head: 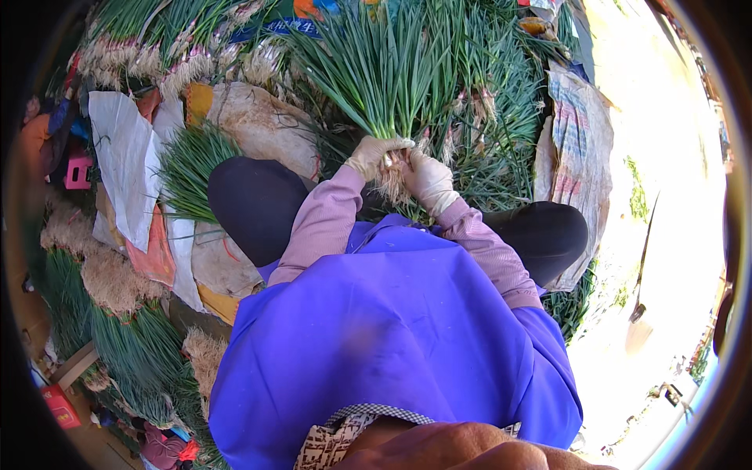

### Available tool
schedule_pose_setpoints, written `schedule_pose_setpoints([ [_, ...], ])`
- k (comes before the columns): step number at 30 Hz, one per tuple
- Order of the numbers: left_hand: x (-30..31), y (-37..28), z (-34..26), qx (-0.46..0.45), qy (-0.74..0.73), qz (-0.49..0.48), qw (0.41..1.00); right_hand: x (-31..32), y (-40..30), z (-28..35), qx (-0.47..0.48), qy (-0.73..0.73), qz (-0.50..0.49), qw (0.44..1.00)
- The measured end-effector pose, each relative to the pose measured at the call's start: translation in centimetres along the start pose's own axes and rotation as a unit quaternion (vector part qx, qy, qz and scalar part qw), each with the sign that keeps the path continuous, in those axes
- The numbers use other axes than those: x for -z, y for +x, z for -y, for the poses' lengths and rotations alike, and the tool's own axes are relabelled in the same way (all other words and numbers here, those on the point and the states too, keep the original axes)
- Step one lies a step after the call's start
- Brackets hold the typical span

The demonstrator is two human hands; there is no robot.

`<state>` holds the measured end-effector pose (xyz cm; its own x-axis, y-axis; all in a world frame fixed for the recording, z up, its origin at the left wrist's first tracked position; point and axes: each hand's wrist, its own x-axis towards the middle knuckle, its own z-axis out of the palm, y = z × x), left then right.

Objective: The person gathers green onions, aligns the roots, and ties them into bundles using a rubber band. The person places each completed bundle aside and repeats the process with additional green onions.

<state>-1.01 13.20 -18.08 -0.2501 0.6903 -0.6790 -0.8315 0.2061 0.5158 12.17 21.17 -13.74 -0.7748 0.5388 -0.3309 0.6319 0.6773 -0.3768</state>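
Note:
My left hand (376, 155), in a pale glove, grips a bunch of spring onions (392, 100) just above the bulbs. The long green leaves fan away from me, and the tangled roots (390, 185) hang toward my lap. My right hand (432, 179), gloved too, pinches the bulb and root end from the other side. Both hands meet between my knees, in front of the purple apron (382, 305). More loose spring onions (484, 106), some with their roots showing, lie right beyond my right hand.
Bundled spring onions (135, 53) line the far left. Woven sacks (264, 120) and a white plastic sheet (120, 158) lie left, near a small leafy pile (197, 170). Root-tipped bundles (135, 335) stand lower left. A flattened printed sack (573, 153) borders bright ground right. A person (44, 135) is far left.

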Motion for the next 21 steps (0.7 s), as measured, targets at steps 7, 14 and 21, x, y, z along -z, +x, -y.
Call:
schedule_pose_setpoints([
  [7,2.0,1.1,0.8,0.013,0.034,0.088,0.996,2.5,3.0,-5.4,-0.136,0.58,0.246,0.765],
  [14,0.0,-0.7,0.8,0.007,-0.049,0.108,0.993,-0.7,7.5,-2.9,-0.138,0.704,0.132,0.684],
  [21,1.6,1.1,1.4,0.027,0.023,0.041,0.999,-1.1,6.3,-5.1,-0.147,0.682,0.077,0.713],
])
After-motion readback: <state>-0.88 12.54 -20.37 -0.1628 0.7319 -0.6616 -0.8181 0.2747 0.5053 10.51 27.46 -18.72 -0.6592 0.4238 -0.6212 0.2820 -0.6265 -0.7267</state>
